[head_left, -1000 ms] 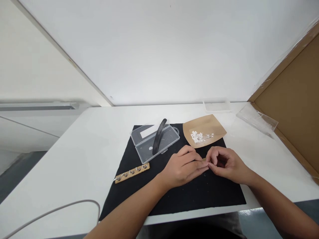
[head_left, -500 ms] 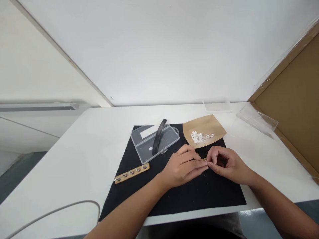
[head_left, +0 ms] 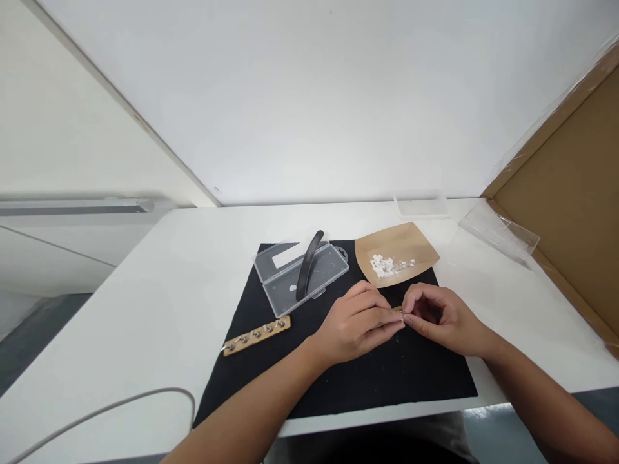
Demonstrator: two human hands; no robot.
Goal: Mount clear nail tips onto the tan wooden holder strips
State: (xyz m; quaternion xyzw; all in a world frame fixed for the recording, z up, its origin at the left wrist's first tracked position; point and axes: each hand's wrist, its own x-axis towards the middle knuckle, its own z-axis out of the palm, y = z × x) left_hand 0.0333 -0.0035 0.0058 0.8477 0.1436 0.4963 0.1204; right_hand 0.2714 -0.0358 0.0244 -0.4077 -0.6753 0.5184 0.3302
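Note:
My left hand (head_left: 358,321) is closed, its fingertips pressed around something tiny and pale that I cannot make out. Meeting it fingertip to fingertip, my right hand (head_left: 442,319) pinches with thumb and index finger at the same spot. Behind the joined fingertips shows a bit of a tan strip (head_left: 397,309), mostly covered by the hands. A similar tan strip (head_left: 256,336) bearing several small metal fittings lies on the black mat (head_left: 360,393), left of my left hand. Beyond the hands, a tan paper tray (head_left: 411,240) holds small white bits (head_left: 382,265).
An open clear plastic case (head_left: 278,299) lies at the mat's back left, a black curved file (head_left: 305,274) across it. Clear plastic pieces (head_left: 498,232) are by the cardboard (head_left: 570,193) at right. A cable (head_left: 130,401) loops at front left.
Both hands stay in nearly the same place. The fingertips shift slightly, and a little more of the pale bit shows between them.

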